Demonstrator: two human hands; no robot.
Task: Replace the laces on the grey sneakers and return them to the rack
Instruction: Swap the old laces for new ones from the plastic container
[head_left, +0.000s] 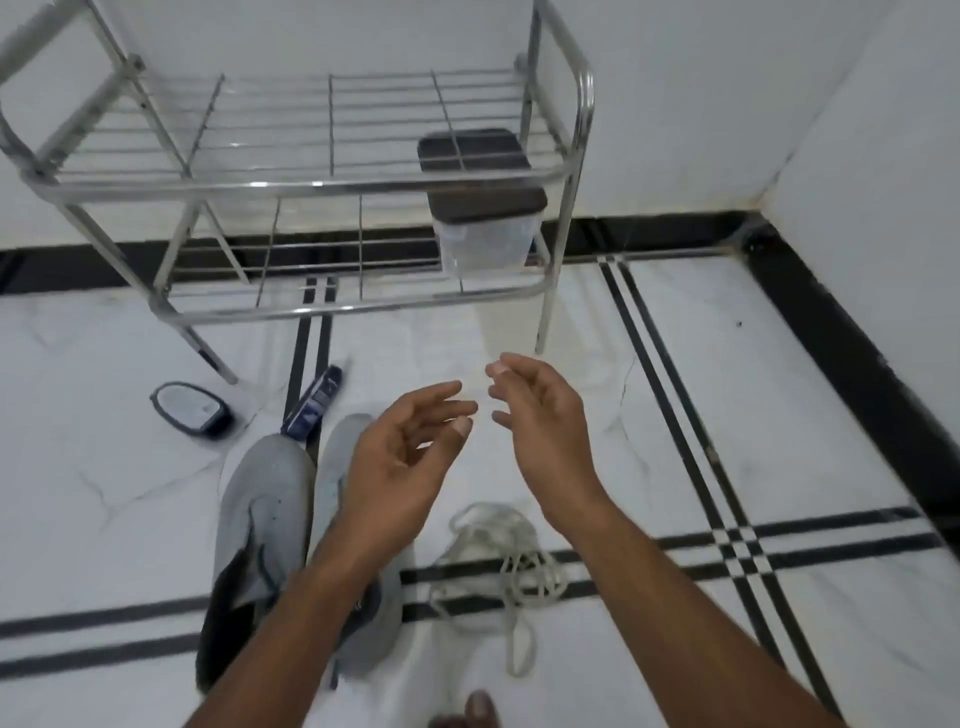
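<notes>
Head camera: a person's left hand (402, 457) and right hand (540, 421) hover over the marble floor (727, 415), fingers loosely spread and holding nothing, fingertips nearly meeting. The grey sneakers (270, 525) lie side by side at seven o'clock, partly under the left forearm; no laces are visible on them. A tangle of white laces (498, 566) rests loose on the floor at six o'clock, just beside the shoes. At twelve o'clock stands the steel rack (311, 182), carrying only a lidded container (485, 228). Judging by this, relacing and returning both remain ahead.
</notes>
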